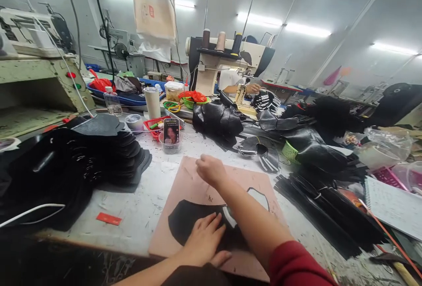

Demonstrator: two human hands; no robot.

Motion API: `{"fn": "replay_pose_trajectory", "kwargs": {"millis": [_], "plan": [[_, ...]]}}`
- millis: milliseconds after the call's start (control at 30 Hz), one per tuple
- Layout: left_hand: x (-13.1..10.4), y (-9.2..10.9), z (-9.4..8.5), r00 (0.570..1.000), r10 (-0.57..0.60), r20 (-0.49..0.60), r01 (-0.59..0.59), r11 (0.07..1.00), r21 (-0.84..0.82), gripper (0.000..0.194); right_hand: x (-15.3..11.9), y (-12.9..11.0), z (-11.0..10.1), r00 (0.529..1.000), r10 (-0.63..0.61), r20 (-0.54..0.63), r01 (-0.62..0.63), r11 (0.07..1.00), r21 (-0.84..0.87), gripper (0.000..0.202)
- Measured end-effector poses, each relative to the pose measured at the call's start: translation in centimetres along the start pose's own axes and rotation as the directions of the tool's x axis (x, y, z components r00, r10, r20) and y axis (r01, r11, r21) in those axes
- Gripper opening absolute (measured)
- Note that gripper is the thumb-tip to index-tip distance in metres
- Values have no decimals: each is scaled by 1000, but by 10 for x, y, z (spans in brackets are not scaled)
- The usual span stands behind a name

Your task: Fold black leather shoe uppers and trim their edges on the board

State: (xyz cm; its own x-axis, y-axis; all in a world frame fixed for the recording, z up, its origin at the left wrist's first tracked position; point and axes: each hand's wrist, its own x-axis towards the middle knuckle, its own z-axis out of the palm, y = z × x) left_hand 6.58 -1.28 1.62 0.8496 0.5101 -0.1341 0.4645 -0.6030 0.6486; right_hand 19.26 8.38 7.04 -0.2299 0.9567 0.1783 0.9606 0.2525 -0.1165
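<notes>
A black sheet piece (pixel 184 220) with a white strip (pixel 229 216) lies on a pinkish board (pixel 194 171). My left hand (pixel 206 237) rests flat on the black piece, its fingers spread just left of the strip. Raised over the upper part of the board is my right hand (pixel 209 169), its fingers curled; whatever it may hold is hidden. My right forearm crosses above the board and covers part of the black piece. A pale piece with a black edge (pixel 259 197) lies to the right of that forearm.
Stacked black pieces (pixel 121 154) stand at left, near a red strip (pixel 109 219). A phone (pixel 171 132) leans in a clear cup beyond the board. Bundled black strips (pixel 326 211) and a notebook (pixel 392 202) lie right. Another person's hand (pixel 253 88) works at a sewing machine (pixel 211 70).
</notes>
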Motion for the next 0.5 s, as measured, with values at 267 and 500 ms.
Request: {"fn": "replay_pose_trajectory", "kwargs": {"millis": [267, 500], "plan": [[-33, -11, -10, 818, -558, -140, 16, 266, -964, 38, -82, -27, -10, 938, 344, 33, -215, 508, 834, 33], [-54, -18, -22, 704, -710, -30, 30, 72, -997, 37, -152, -67, 38, 875, 458, 157, -249, 147, 957, 42]]}}
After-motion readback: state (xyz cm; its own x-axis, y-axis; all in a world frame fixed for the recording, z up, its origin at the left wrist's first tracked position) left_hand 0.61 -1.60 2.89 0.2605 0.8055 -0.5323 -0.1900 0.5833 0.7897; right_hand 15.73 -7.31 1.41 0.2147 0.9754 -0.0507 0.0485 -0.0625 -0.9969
